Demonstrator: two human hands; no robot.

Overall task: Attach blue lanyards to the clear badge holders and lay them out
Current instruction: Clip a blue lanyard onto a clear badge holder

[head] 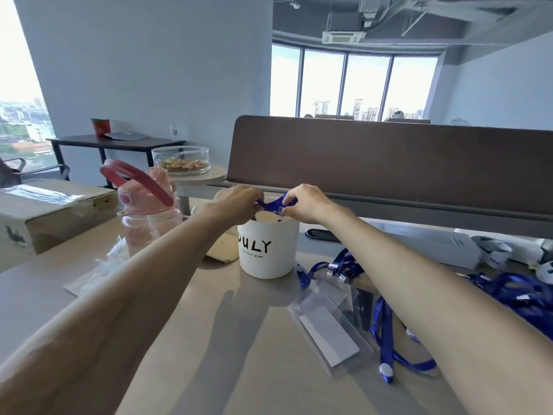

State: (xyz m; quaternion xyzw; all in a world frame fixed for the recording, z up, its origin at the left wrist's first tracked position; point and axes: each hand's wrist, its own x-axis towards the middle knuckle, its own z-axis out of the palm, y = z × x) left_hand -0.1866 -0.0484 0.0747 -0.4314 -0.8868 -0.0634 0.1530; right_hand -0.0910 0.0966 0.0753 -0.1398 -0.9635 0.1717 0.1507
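Note:
Both arms reach far forward over the desk. My left hand (239, 202) and my right hand (303, 203) pinch the two ends of a short stretch of blue lanyard (273, 204) held just above the mouth of a white tub (269, 250) marked "DULY". On the desk at the right lie clear badge holders (327, 322) with white cards inside, with blue lanyards (386, 333) clipped to them and trailing toward me. A loose heap of more blue lanyards (514, 292) lies at the far right, partly behind my right forearm.
A pink water bottle (146, 211) stands left of the tub, with a cardboard box (45, 217) further left and clear plastic wrappers (98, 271) in front. A brown desk divider (389, 157) runs behind. A white box (434, 244) and small white items lie at the right.

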